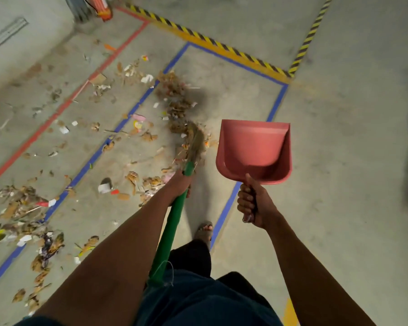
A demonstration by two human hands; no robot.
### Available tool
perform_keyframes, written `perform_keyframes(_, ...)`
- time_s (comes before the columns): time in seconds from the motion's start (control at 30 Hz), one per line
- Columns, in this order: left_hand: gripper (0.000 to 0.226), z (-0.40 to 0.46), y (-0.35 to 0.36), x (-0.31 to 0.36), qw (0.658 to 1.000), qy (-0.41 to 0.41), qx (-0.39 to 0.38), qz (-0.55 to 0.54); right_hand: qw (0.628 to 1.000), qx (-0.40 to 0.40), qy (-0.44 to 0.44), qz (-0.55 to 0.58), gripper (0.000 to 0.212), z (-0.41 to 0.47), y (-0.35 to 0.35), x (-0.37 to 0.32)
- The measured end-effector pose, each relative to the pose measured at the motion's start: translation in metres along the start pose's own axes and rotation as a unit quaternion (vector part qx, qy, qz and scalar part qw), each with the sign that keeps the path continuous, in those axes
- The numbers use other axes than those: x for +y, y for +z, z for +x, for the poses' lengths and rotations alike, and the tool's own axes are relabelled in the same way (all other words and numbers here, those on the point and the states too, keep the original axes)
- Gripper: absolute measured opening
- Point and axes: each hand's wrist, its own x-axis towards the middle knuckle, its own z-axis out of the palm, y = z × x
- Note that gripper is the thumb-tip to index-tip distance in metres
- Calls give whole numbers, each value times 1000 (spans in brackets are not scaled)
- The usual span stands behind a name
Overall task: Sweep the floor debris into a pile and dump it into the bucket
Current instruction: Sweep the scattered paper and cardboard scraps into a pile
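My left hand (180,185) grips the green handle of a broom (172,222); its straw head (194,142) is blurred and touches the floor among the debris. My right hand (251,201) holds a red dustpan (253,149) by its dark handle, raised above the floor to the right of the broom head, with nothing inside it. Dry leaves, paper scraps and wrappers (174,102) lie in a loose band ahead of the broom. More debris (24,208) is scattered across the left side of the floor. No bucket is in view.
The concrete floor carries blue tape lines (277,102), a red tape line (64,107) and yellow-black hazard tape (222,47). My sandalled foot (204,231) stands behind the broom. An orange object and a grey post (90,8) stand at the far top left.
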Motion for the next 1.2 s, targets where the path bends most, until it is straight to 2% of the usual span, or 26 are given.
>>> perform_keyframes(0.13, 55, 64, 11, 64, 993, -12, 43, 108, 1000, -15, 5, 0, 50, 50, -5, -88)
perform_keyframes(0.27, 61, 120, 24, 137, 979, 1, 60, 193, 999, -37, 20, 14, 49, 111, -15, -179)
perform_keyframes(0.37, 75, 169, 31, 186, 960, 16, 52, 274, 998, -53, 27, -2, 49, 161, -24, -244)
perform_keyframes(0.47, 88, 219, 42, 232, 956, 13, 43, 290, 997, -65, 39, -20, 49, 216, -33, -314)
perform_keyframes(0.6, 88, 273, 65, 293, 961, -17, 67, 269, 990, -97, 74, -71, 49, 288, -45, -417)
perform_keyframes(0.73, 88, 321, 82, 357, 975, -36, 102, 196, 981, -121, 101, -112, 50, 346, -47, -518)
perform_keyframes(0.9, 92, 381, 86, 431, 975, -61, 135, 164, 971, -148, 119, -145, 50, 419, -33, -614)
perform_keyframes(1.1, 68, 487, 78, 499, 974, -67, 195, 91, 961, -183, 152, -144, 48, 524, 2, -700)
perform_keyframes(1.2, 66, 549, 65, 533, 972, -83, 212, 61, 956, -186, 164, -159, 47, 583, 23, -746)
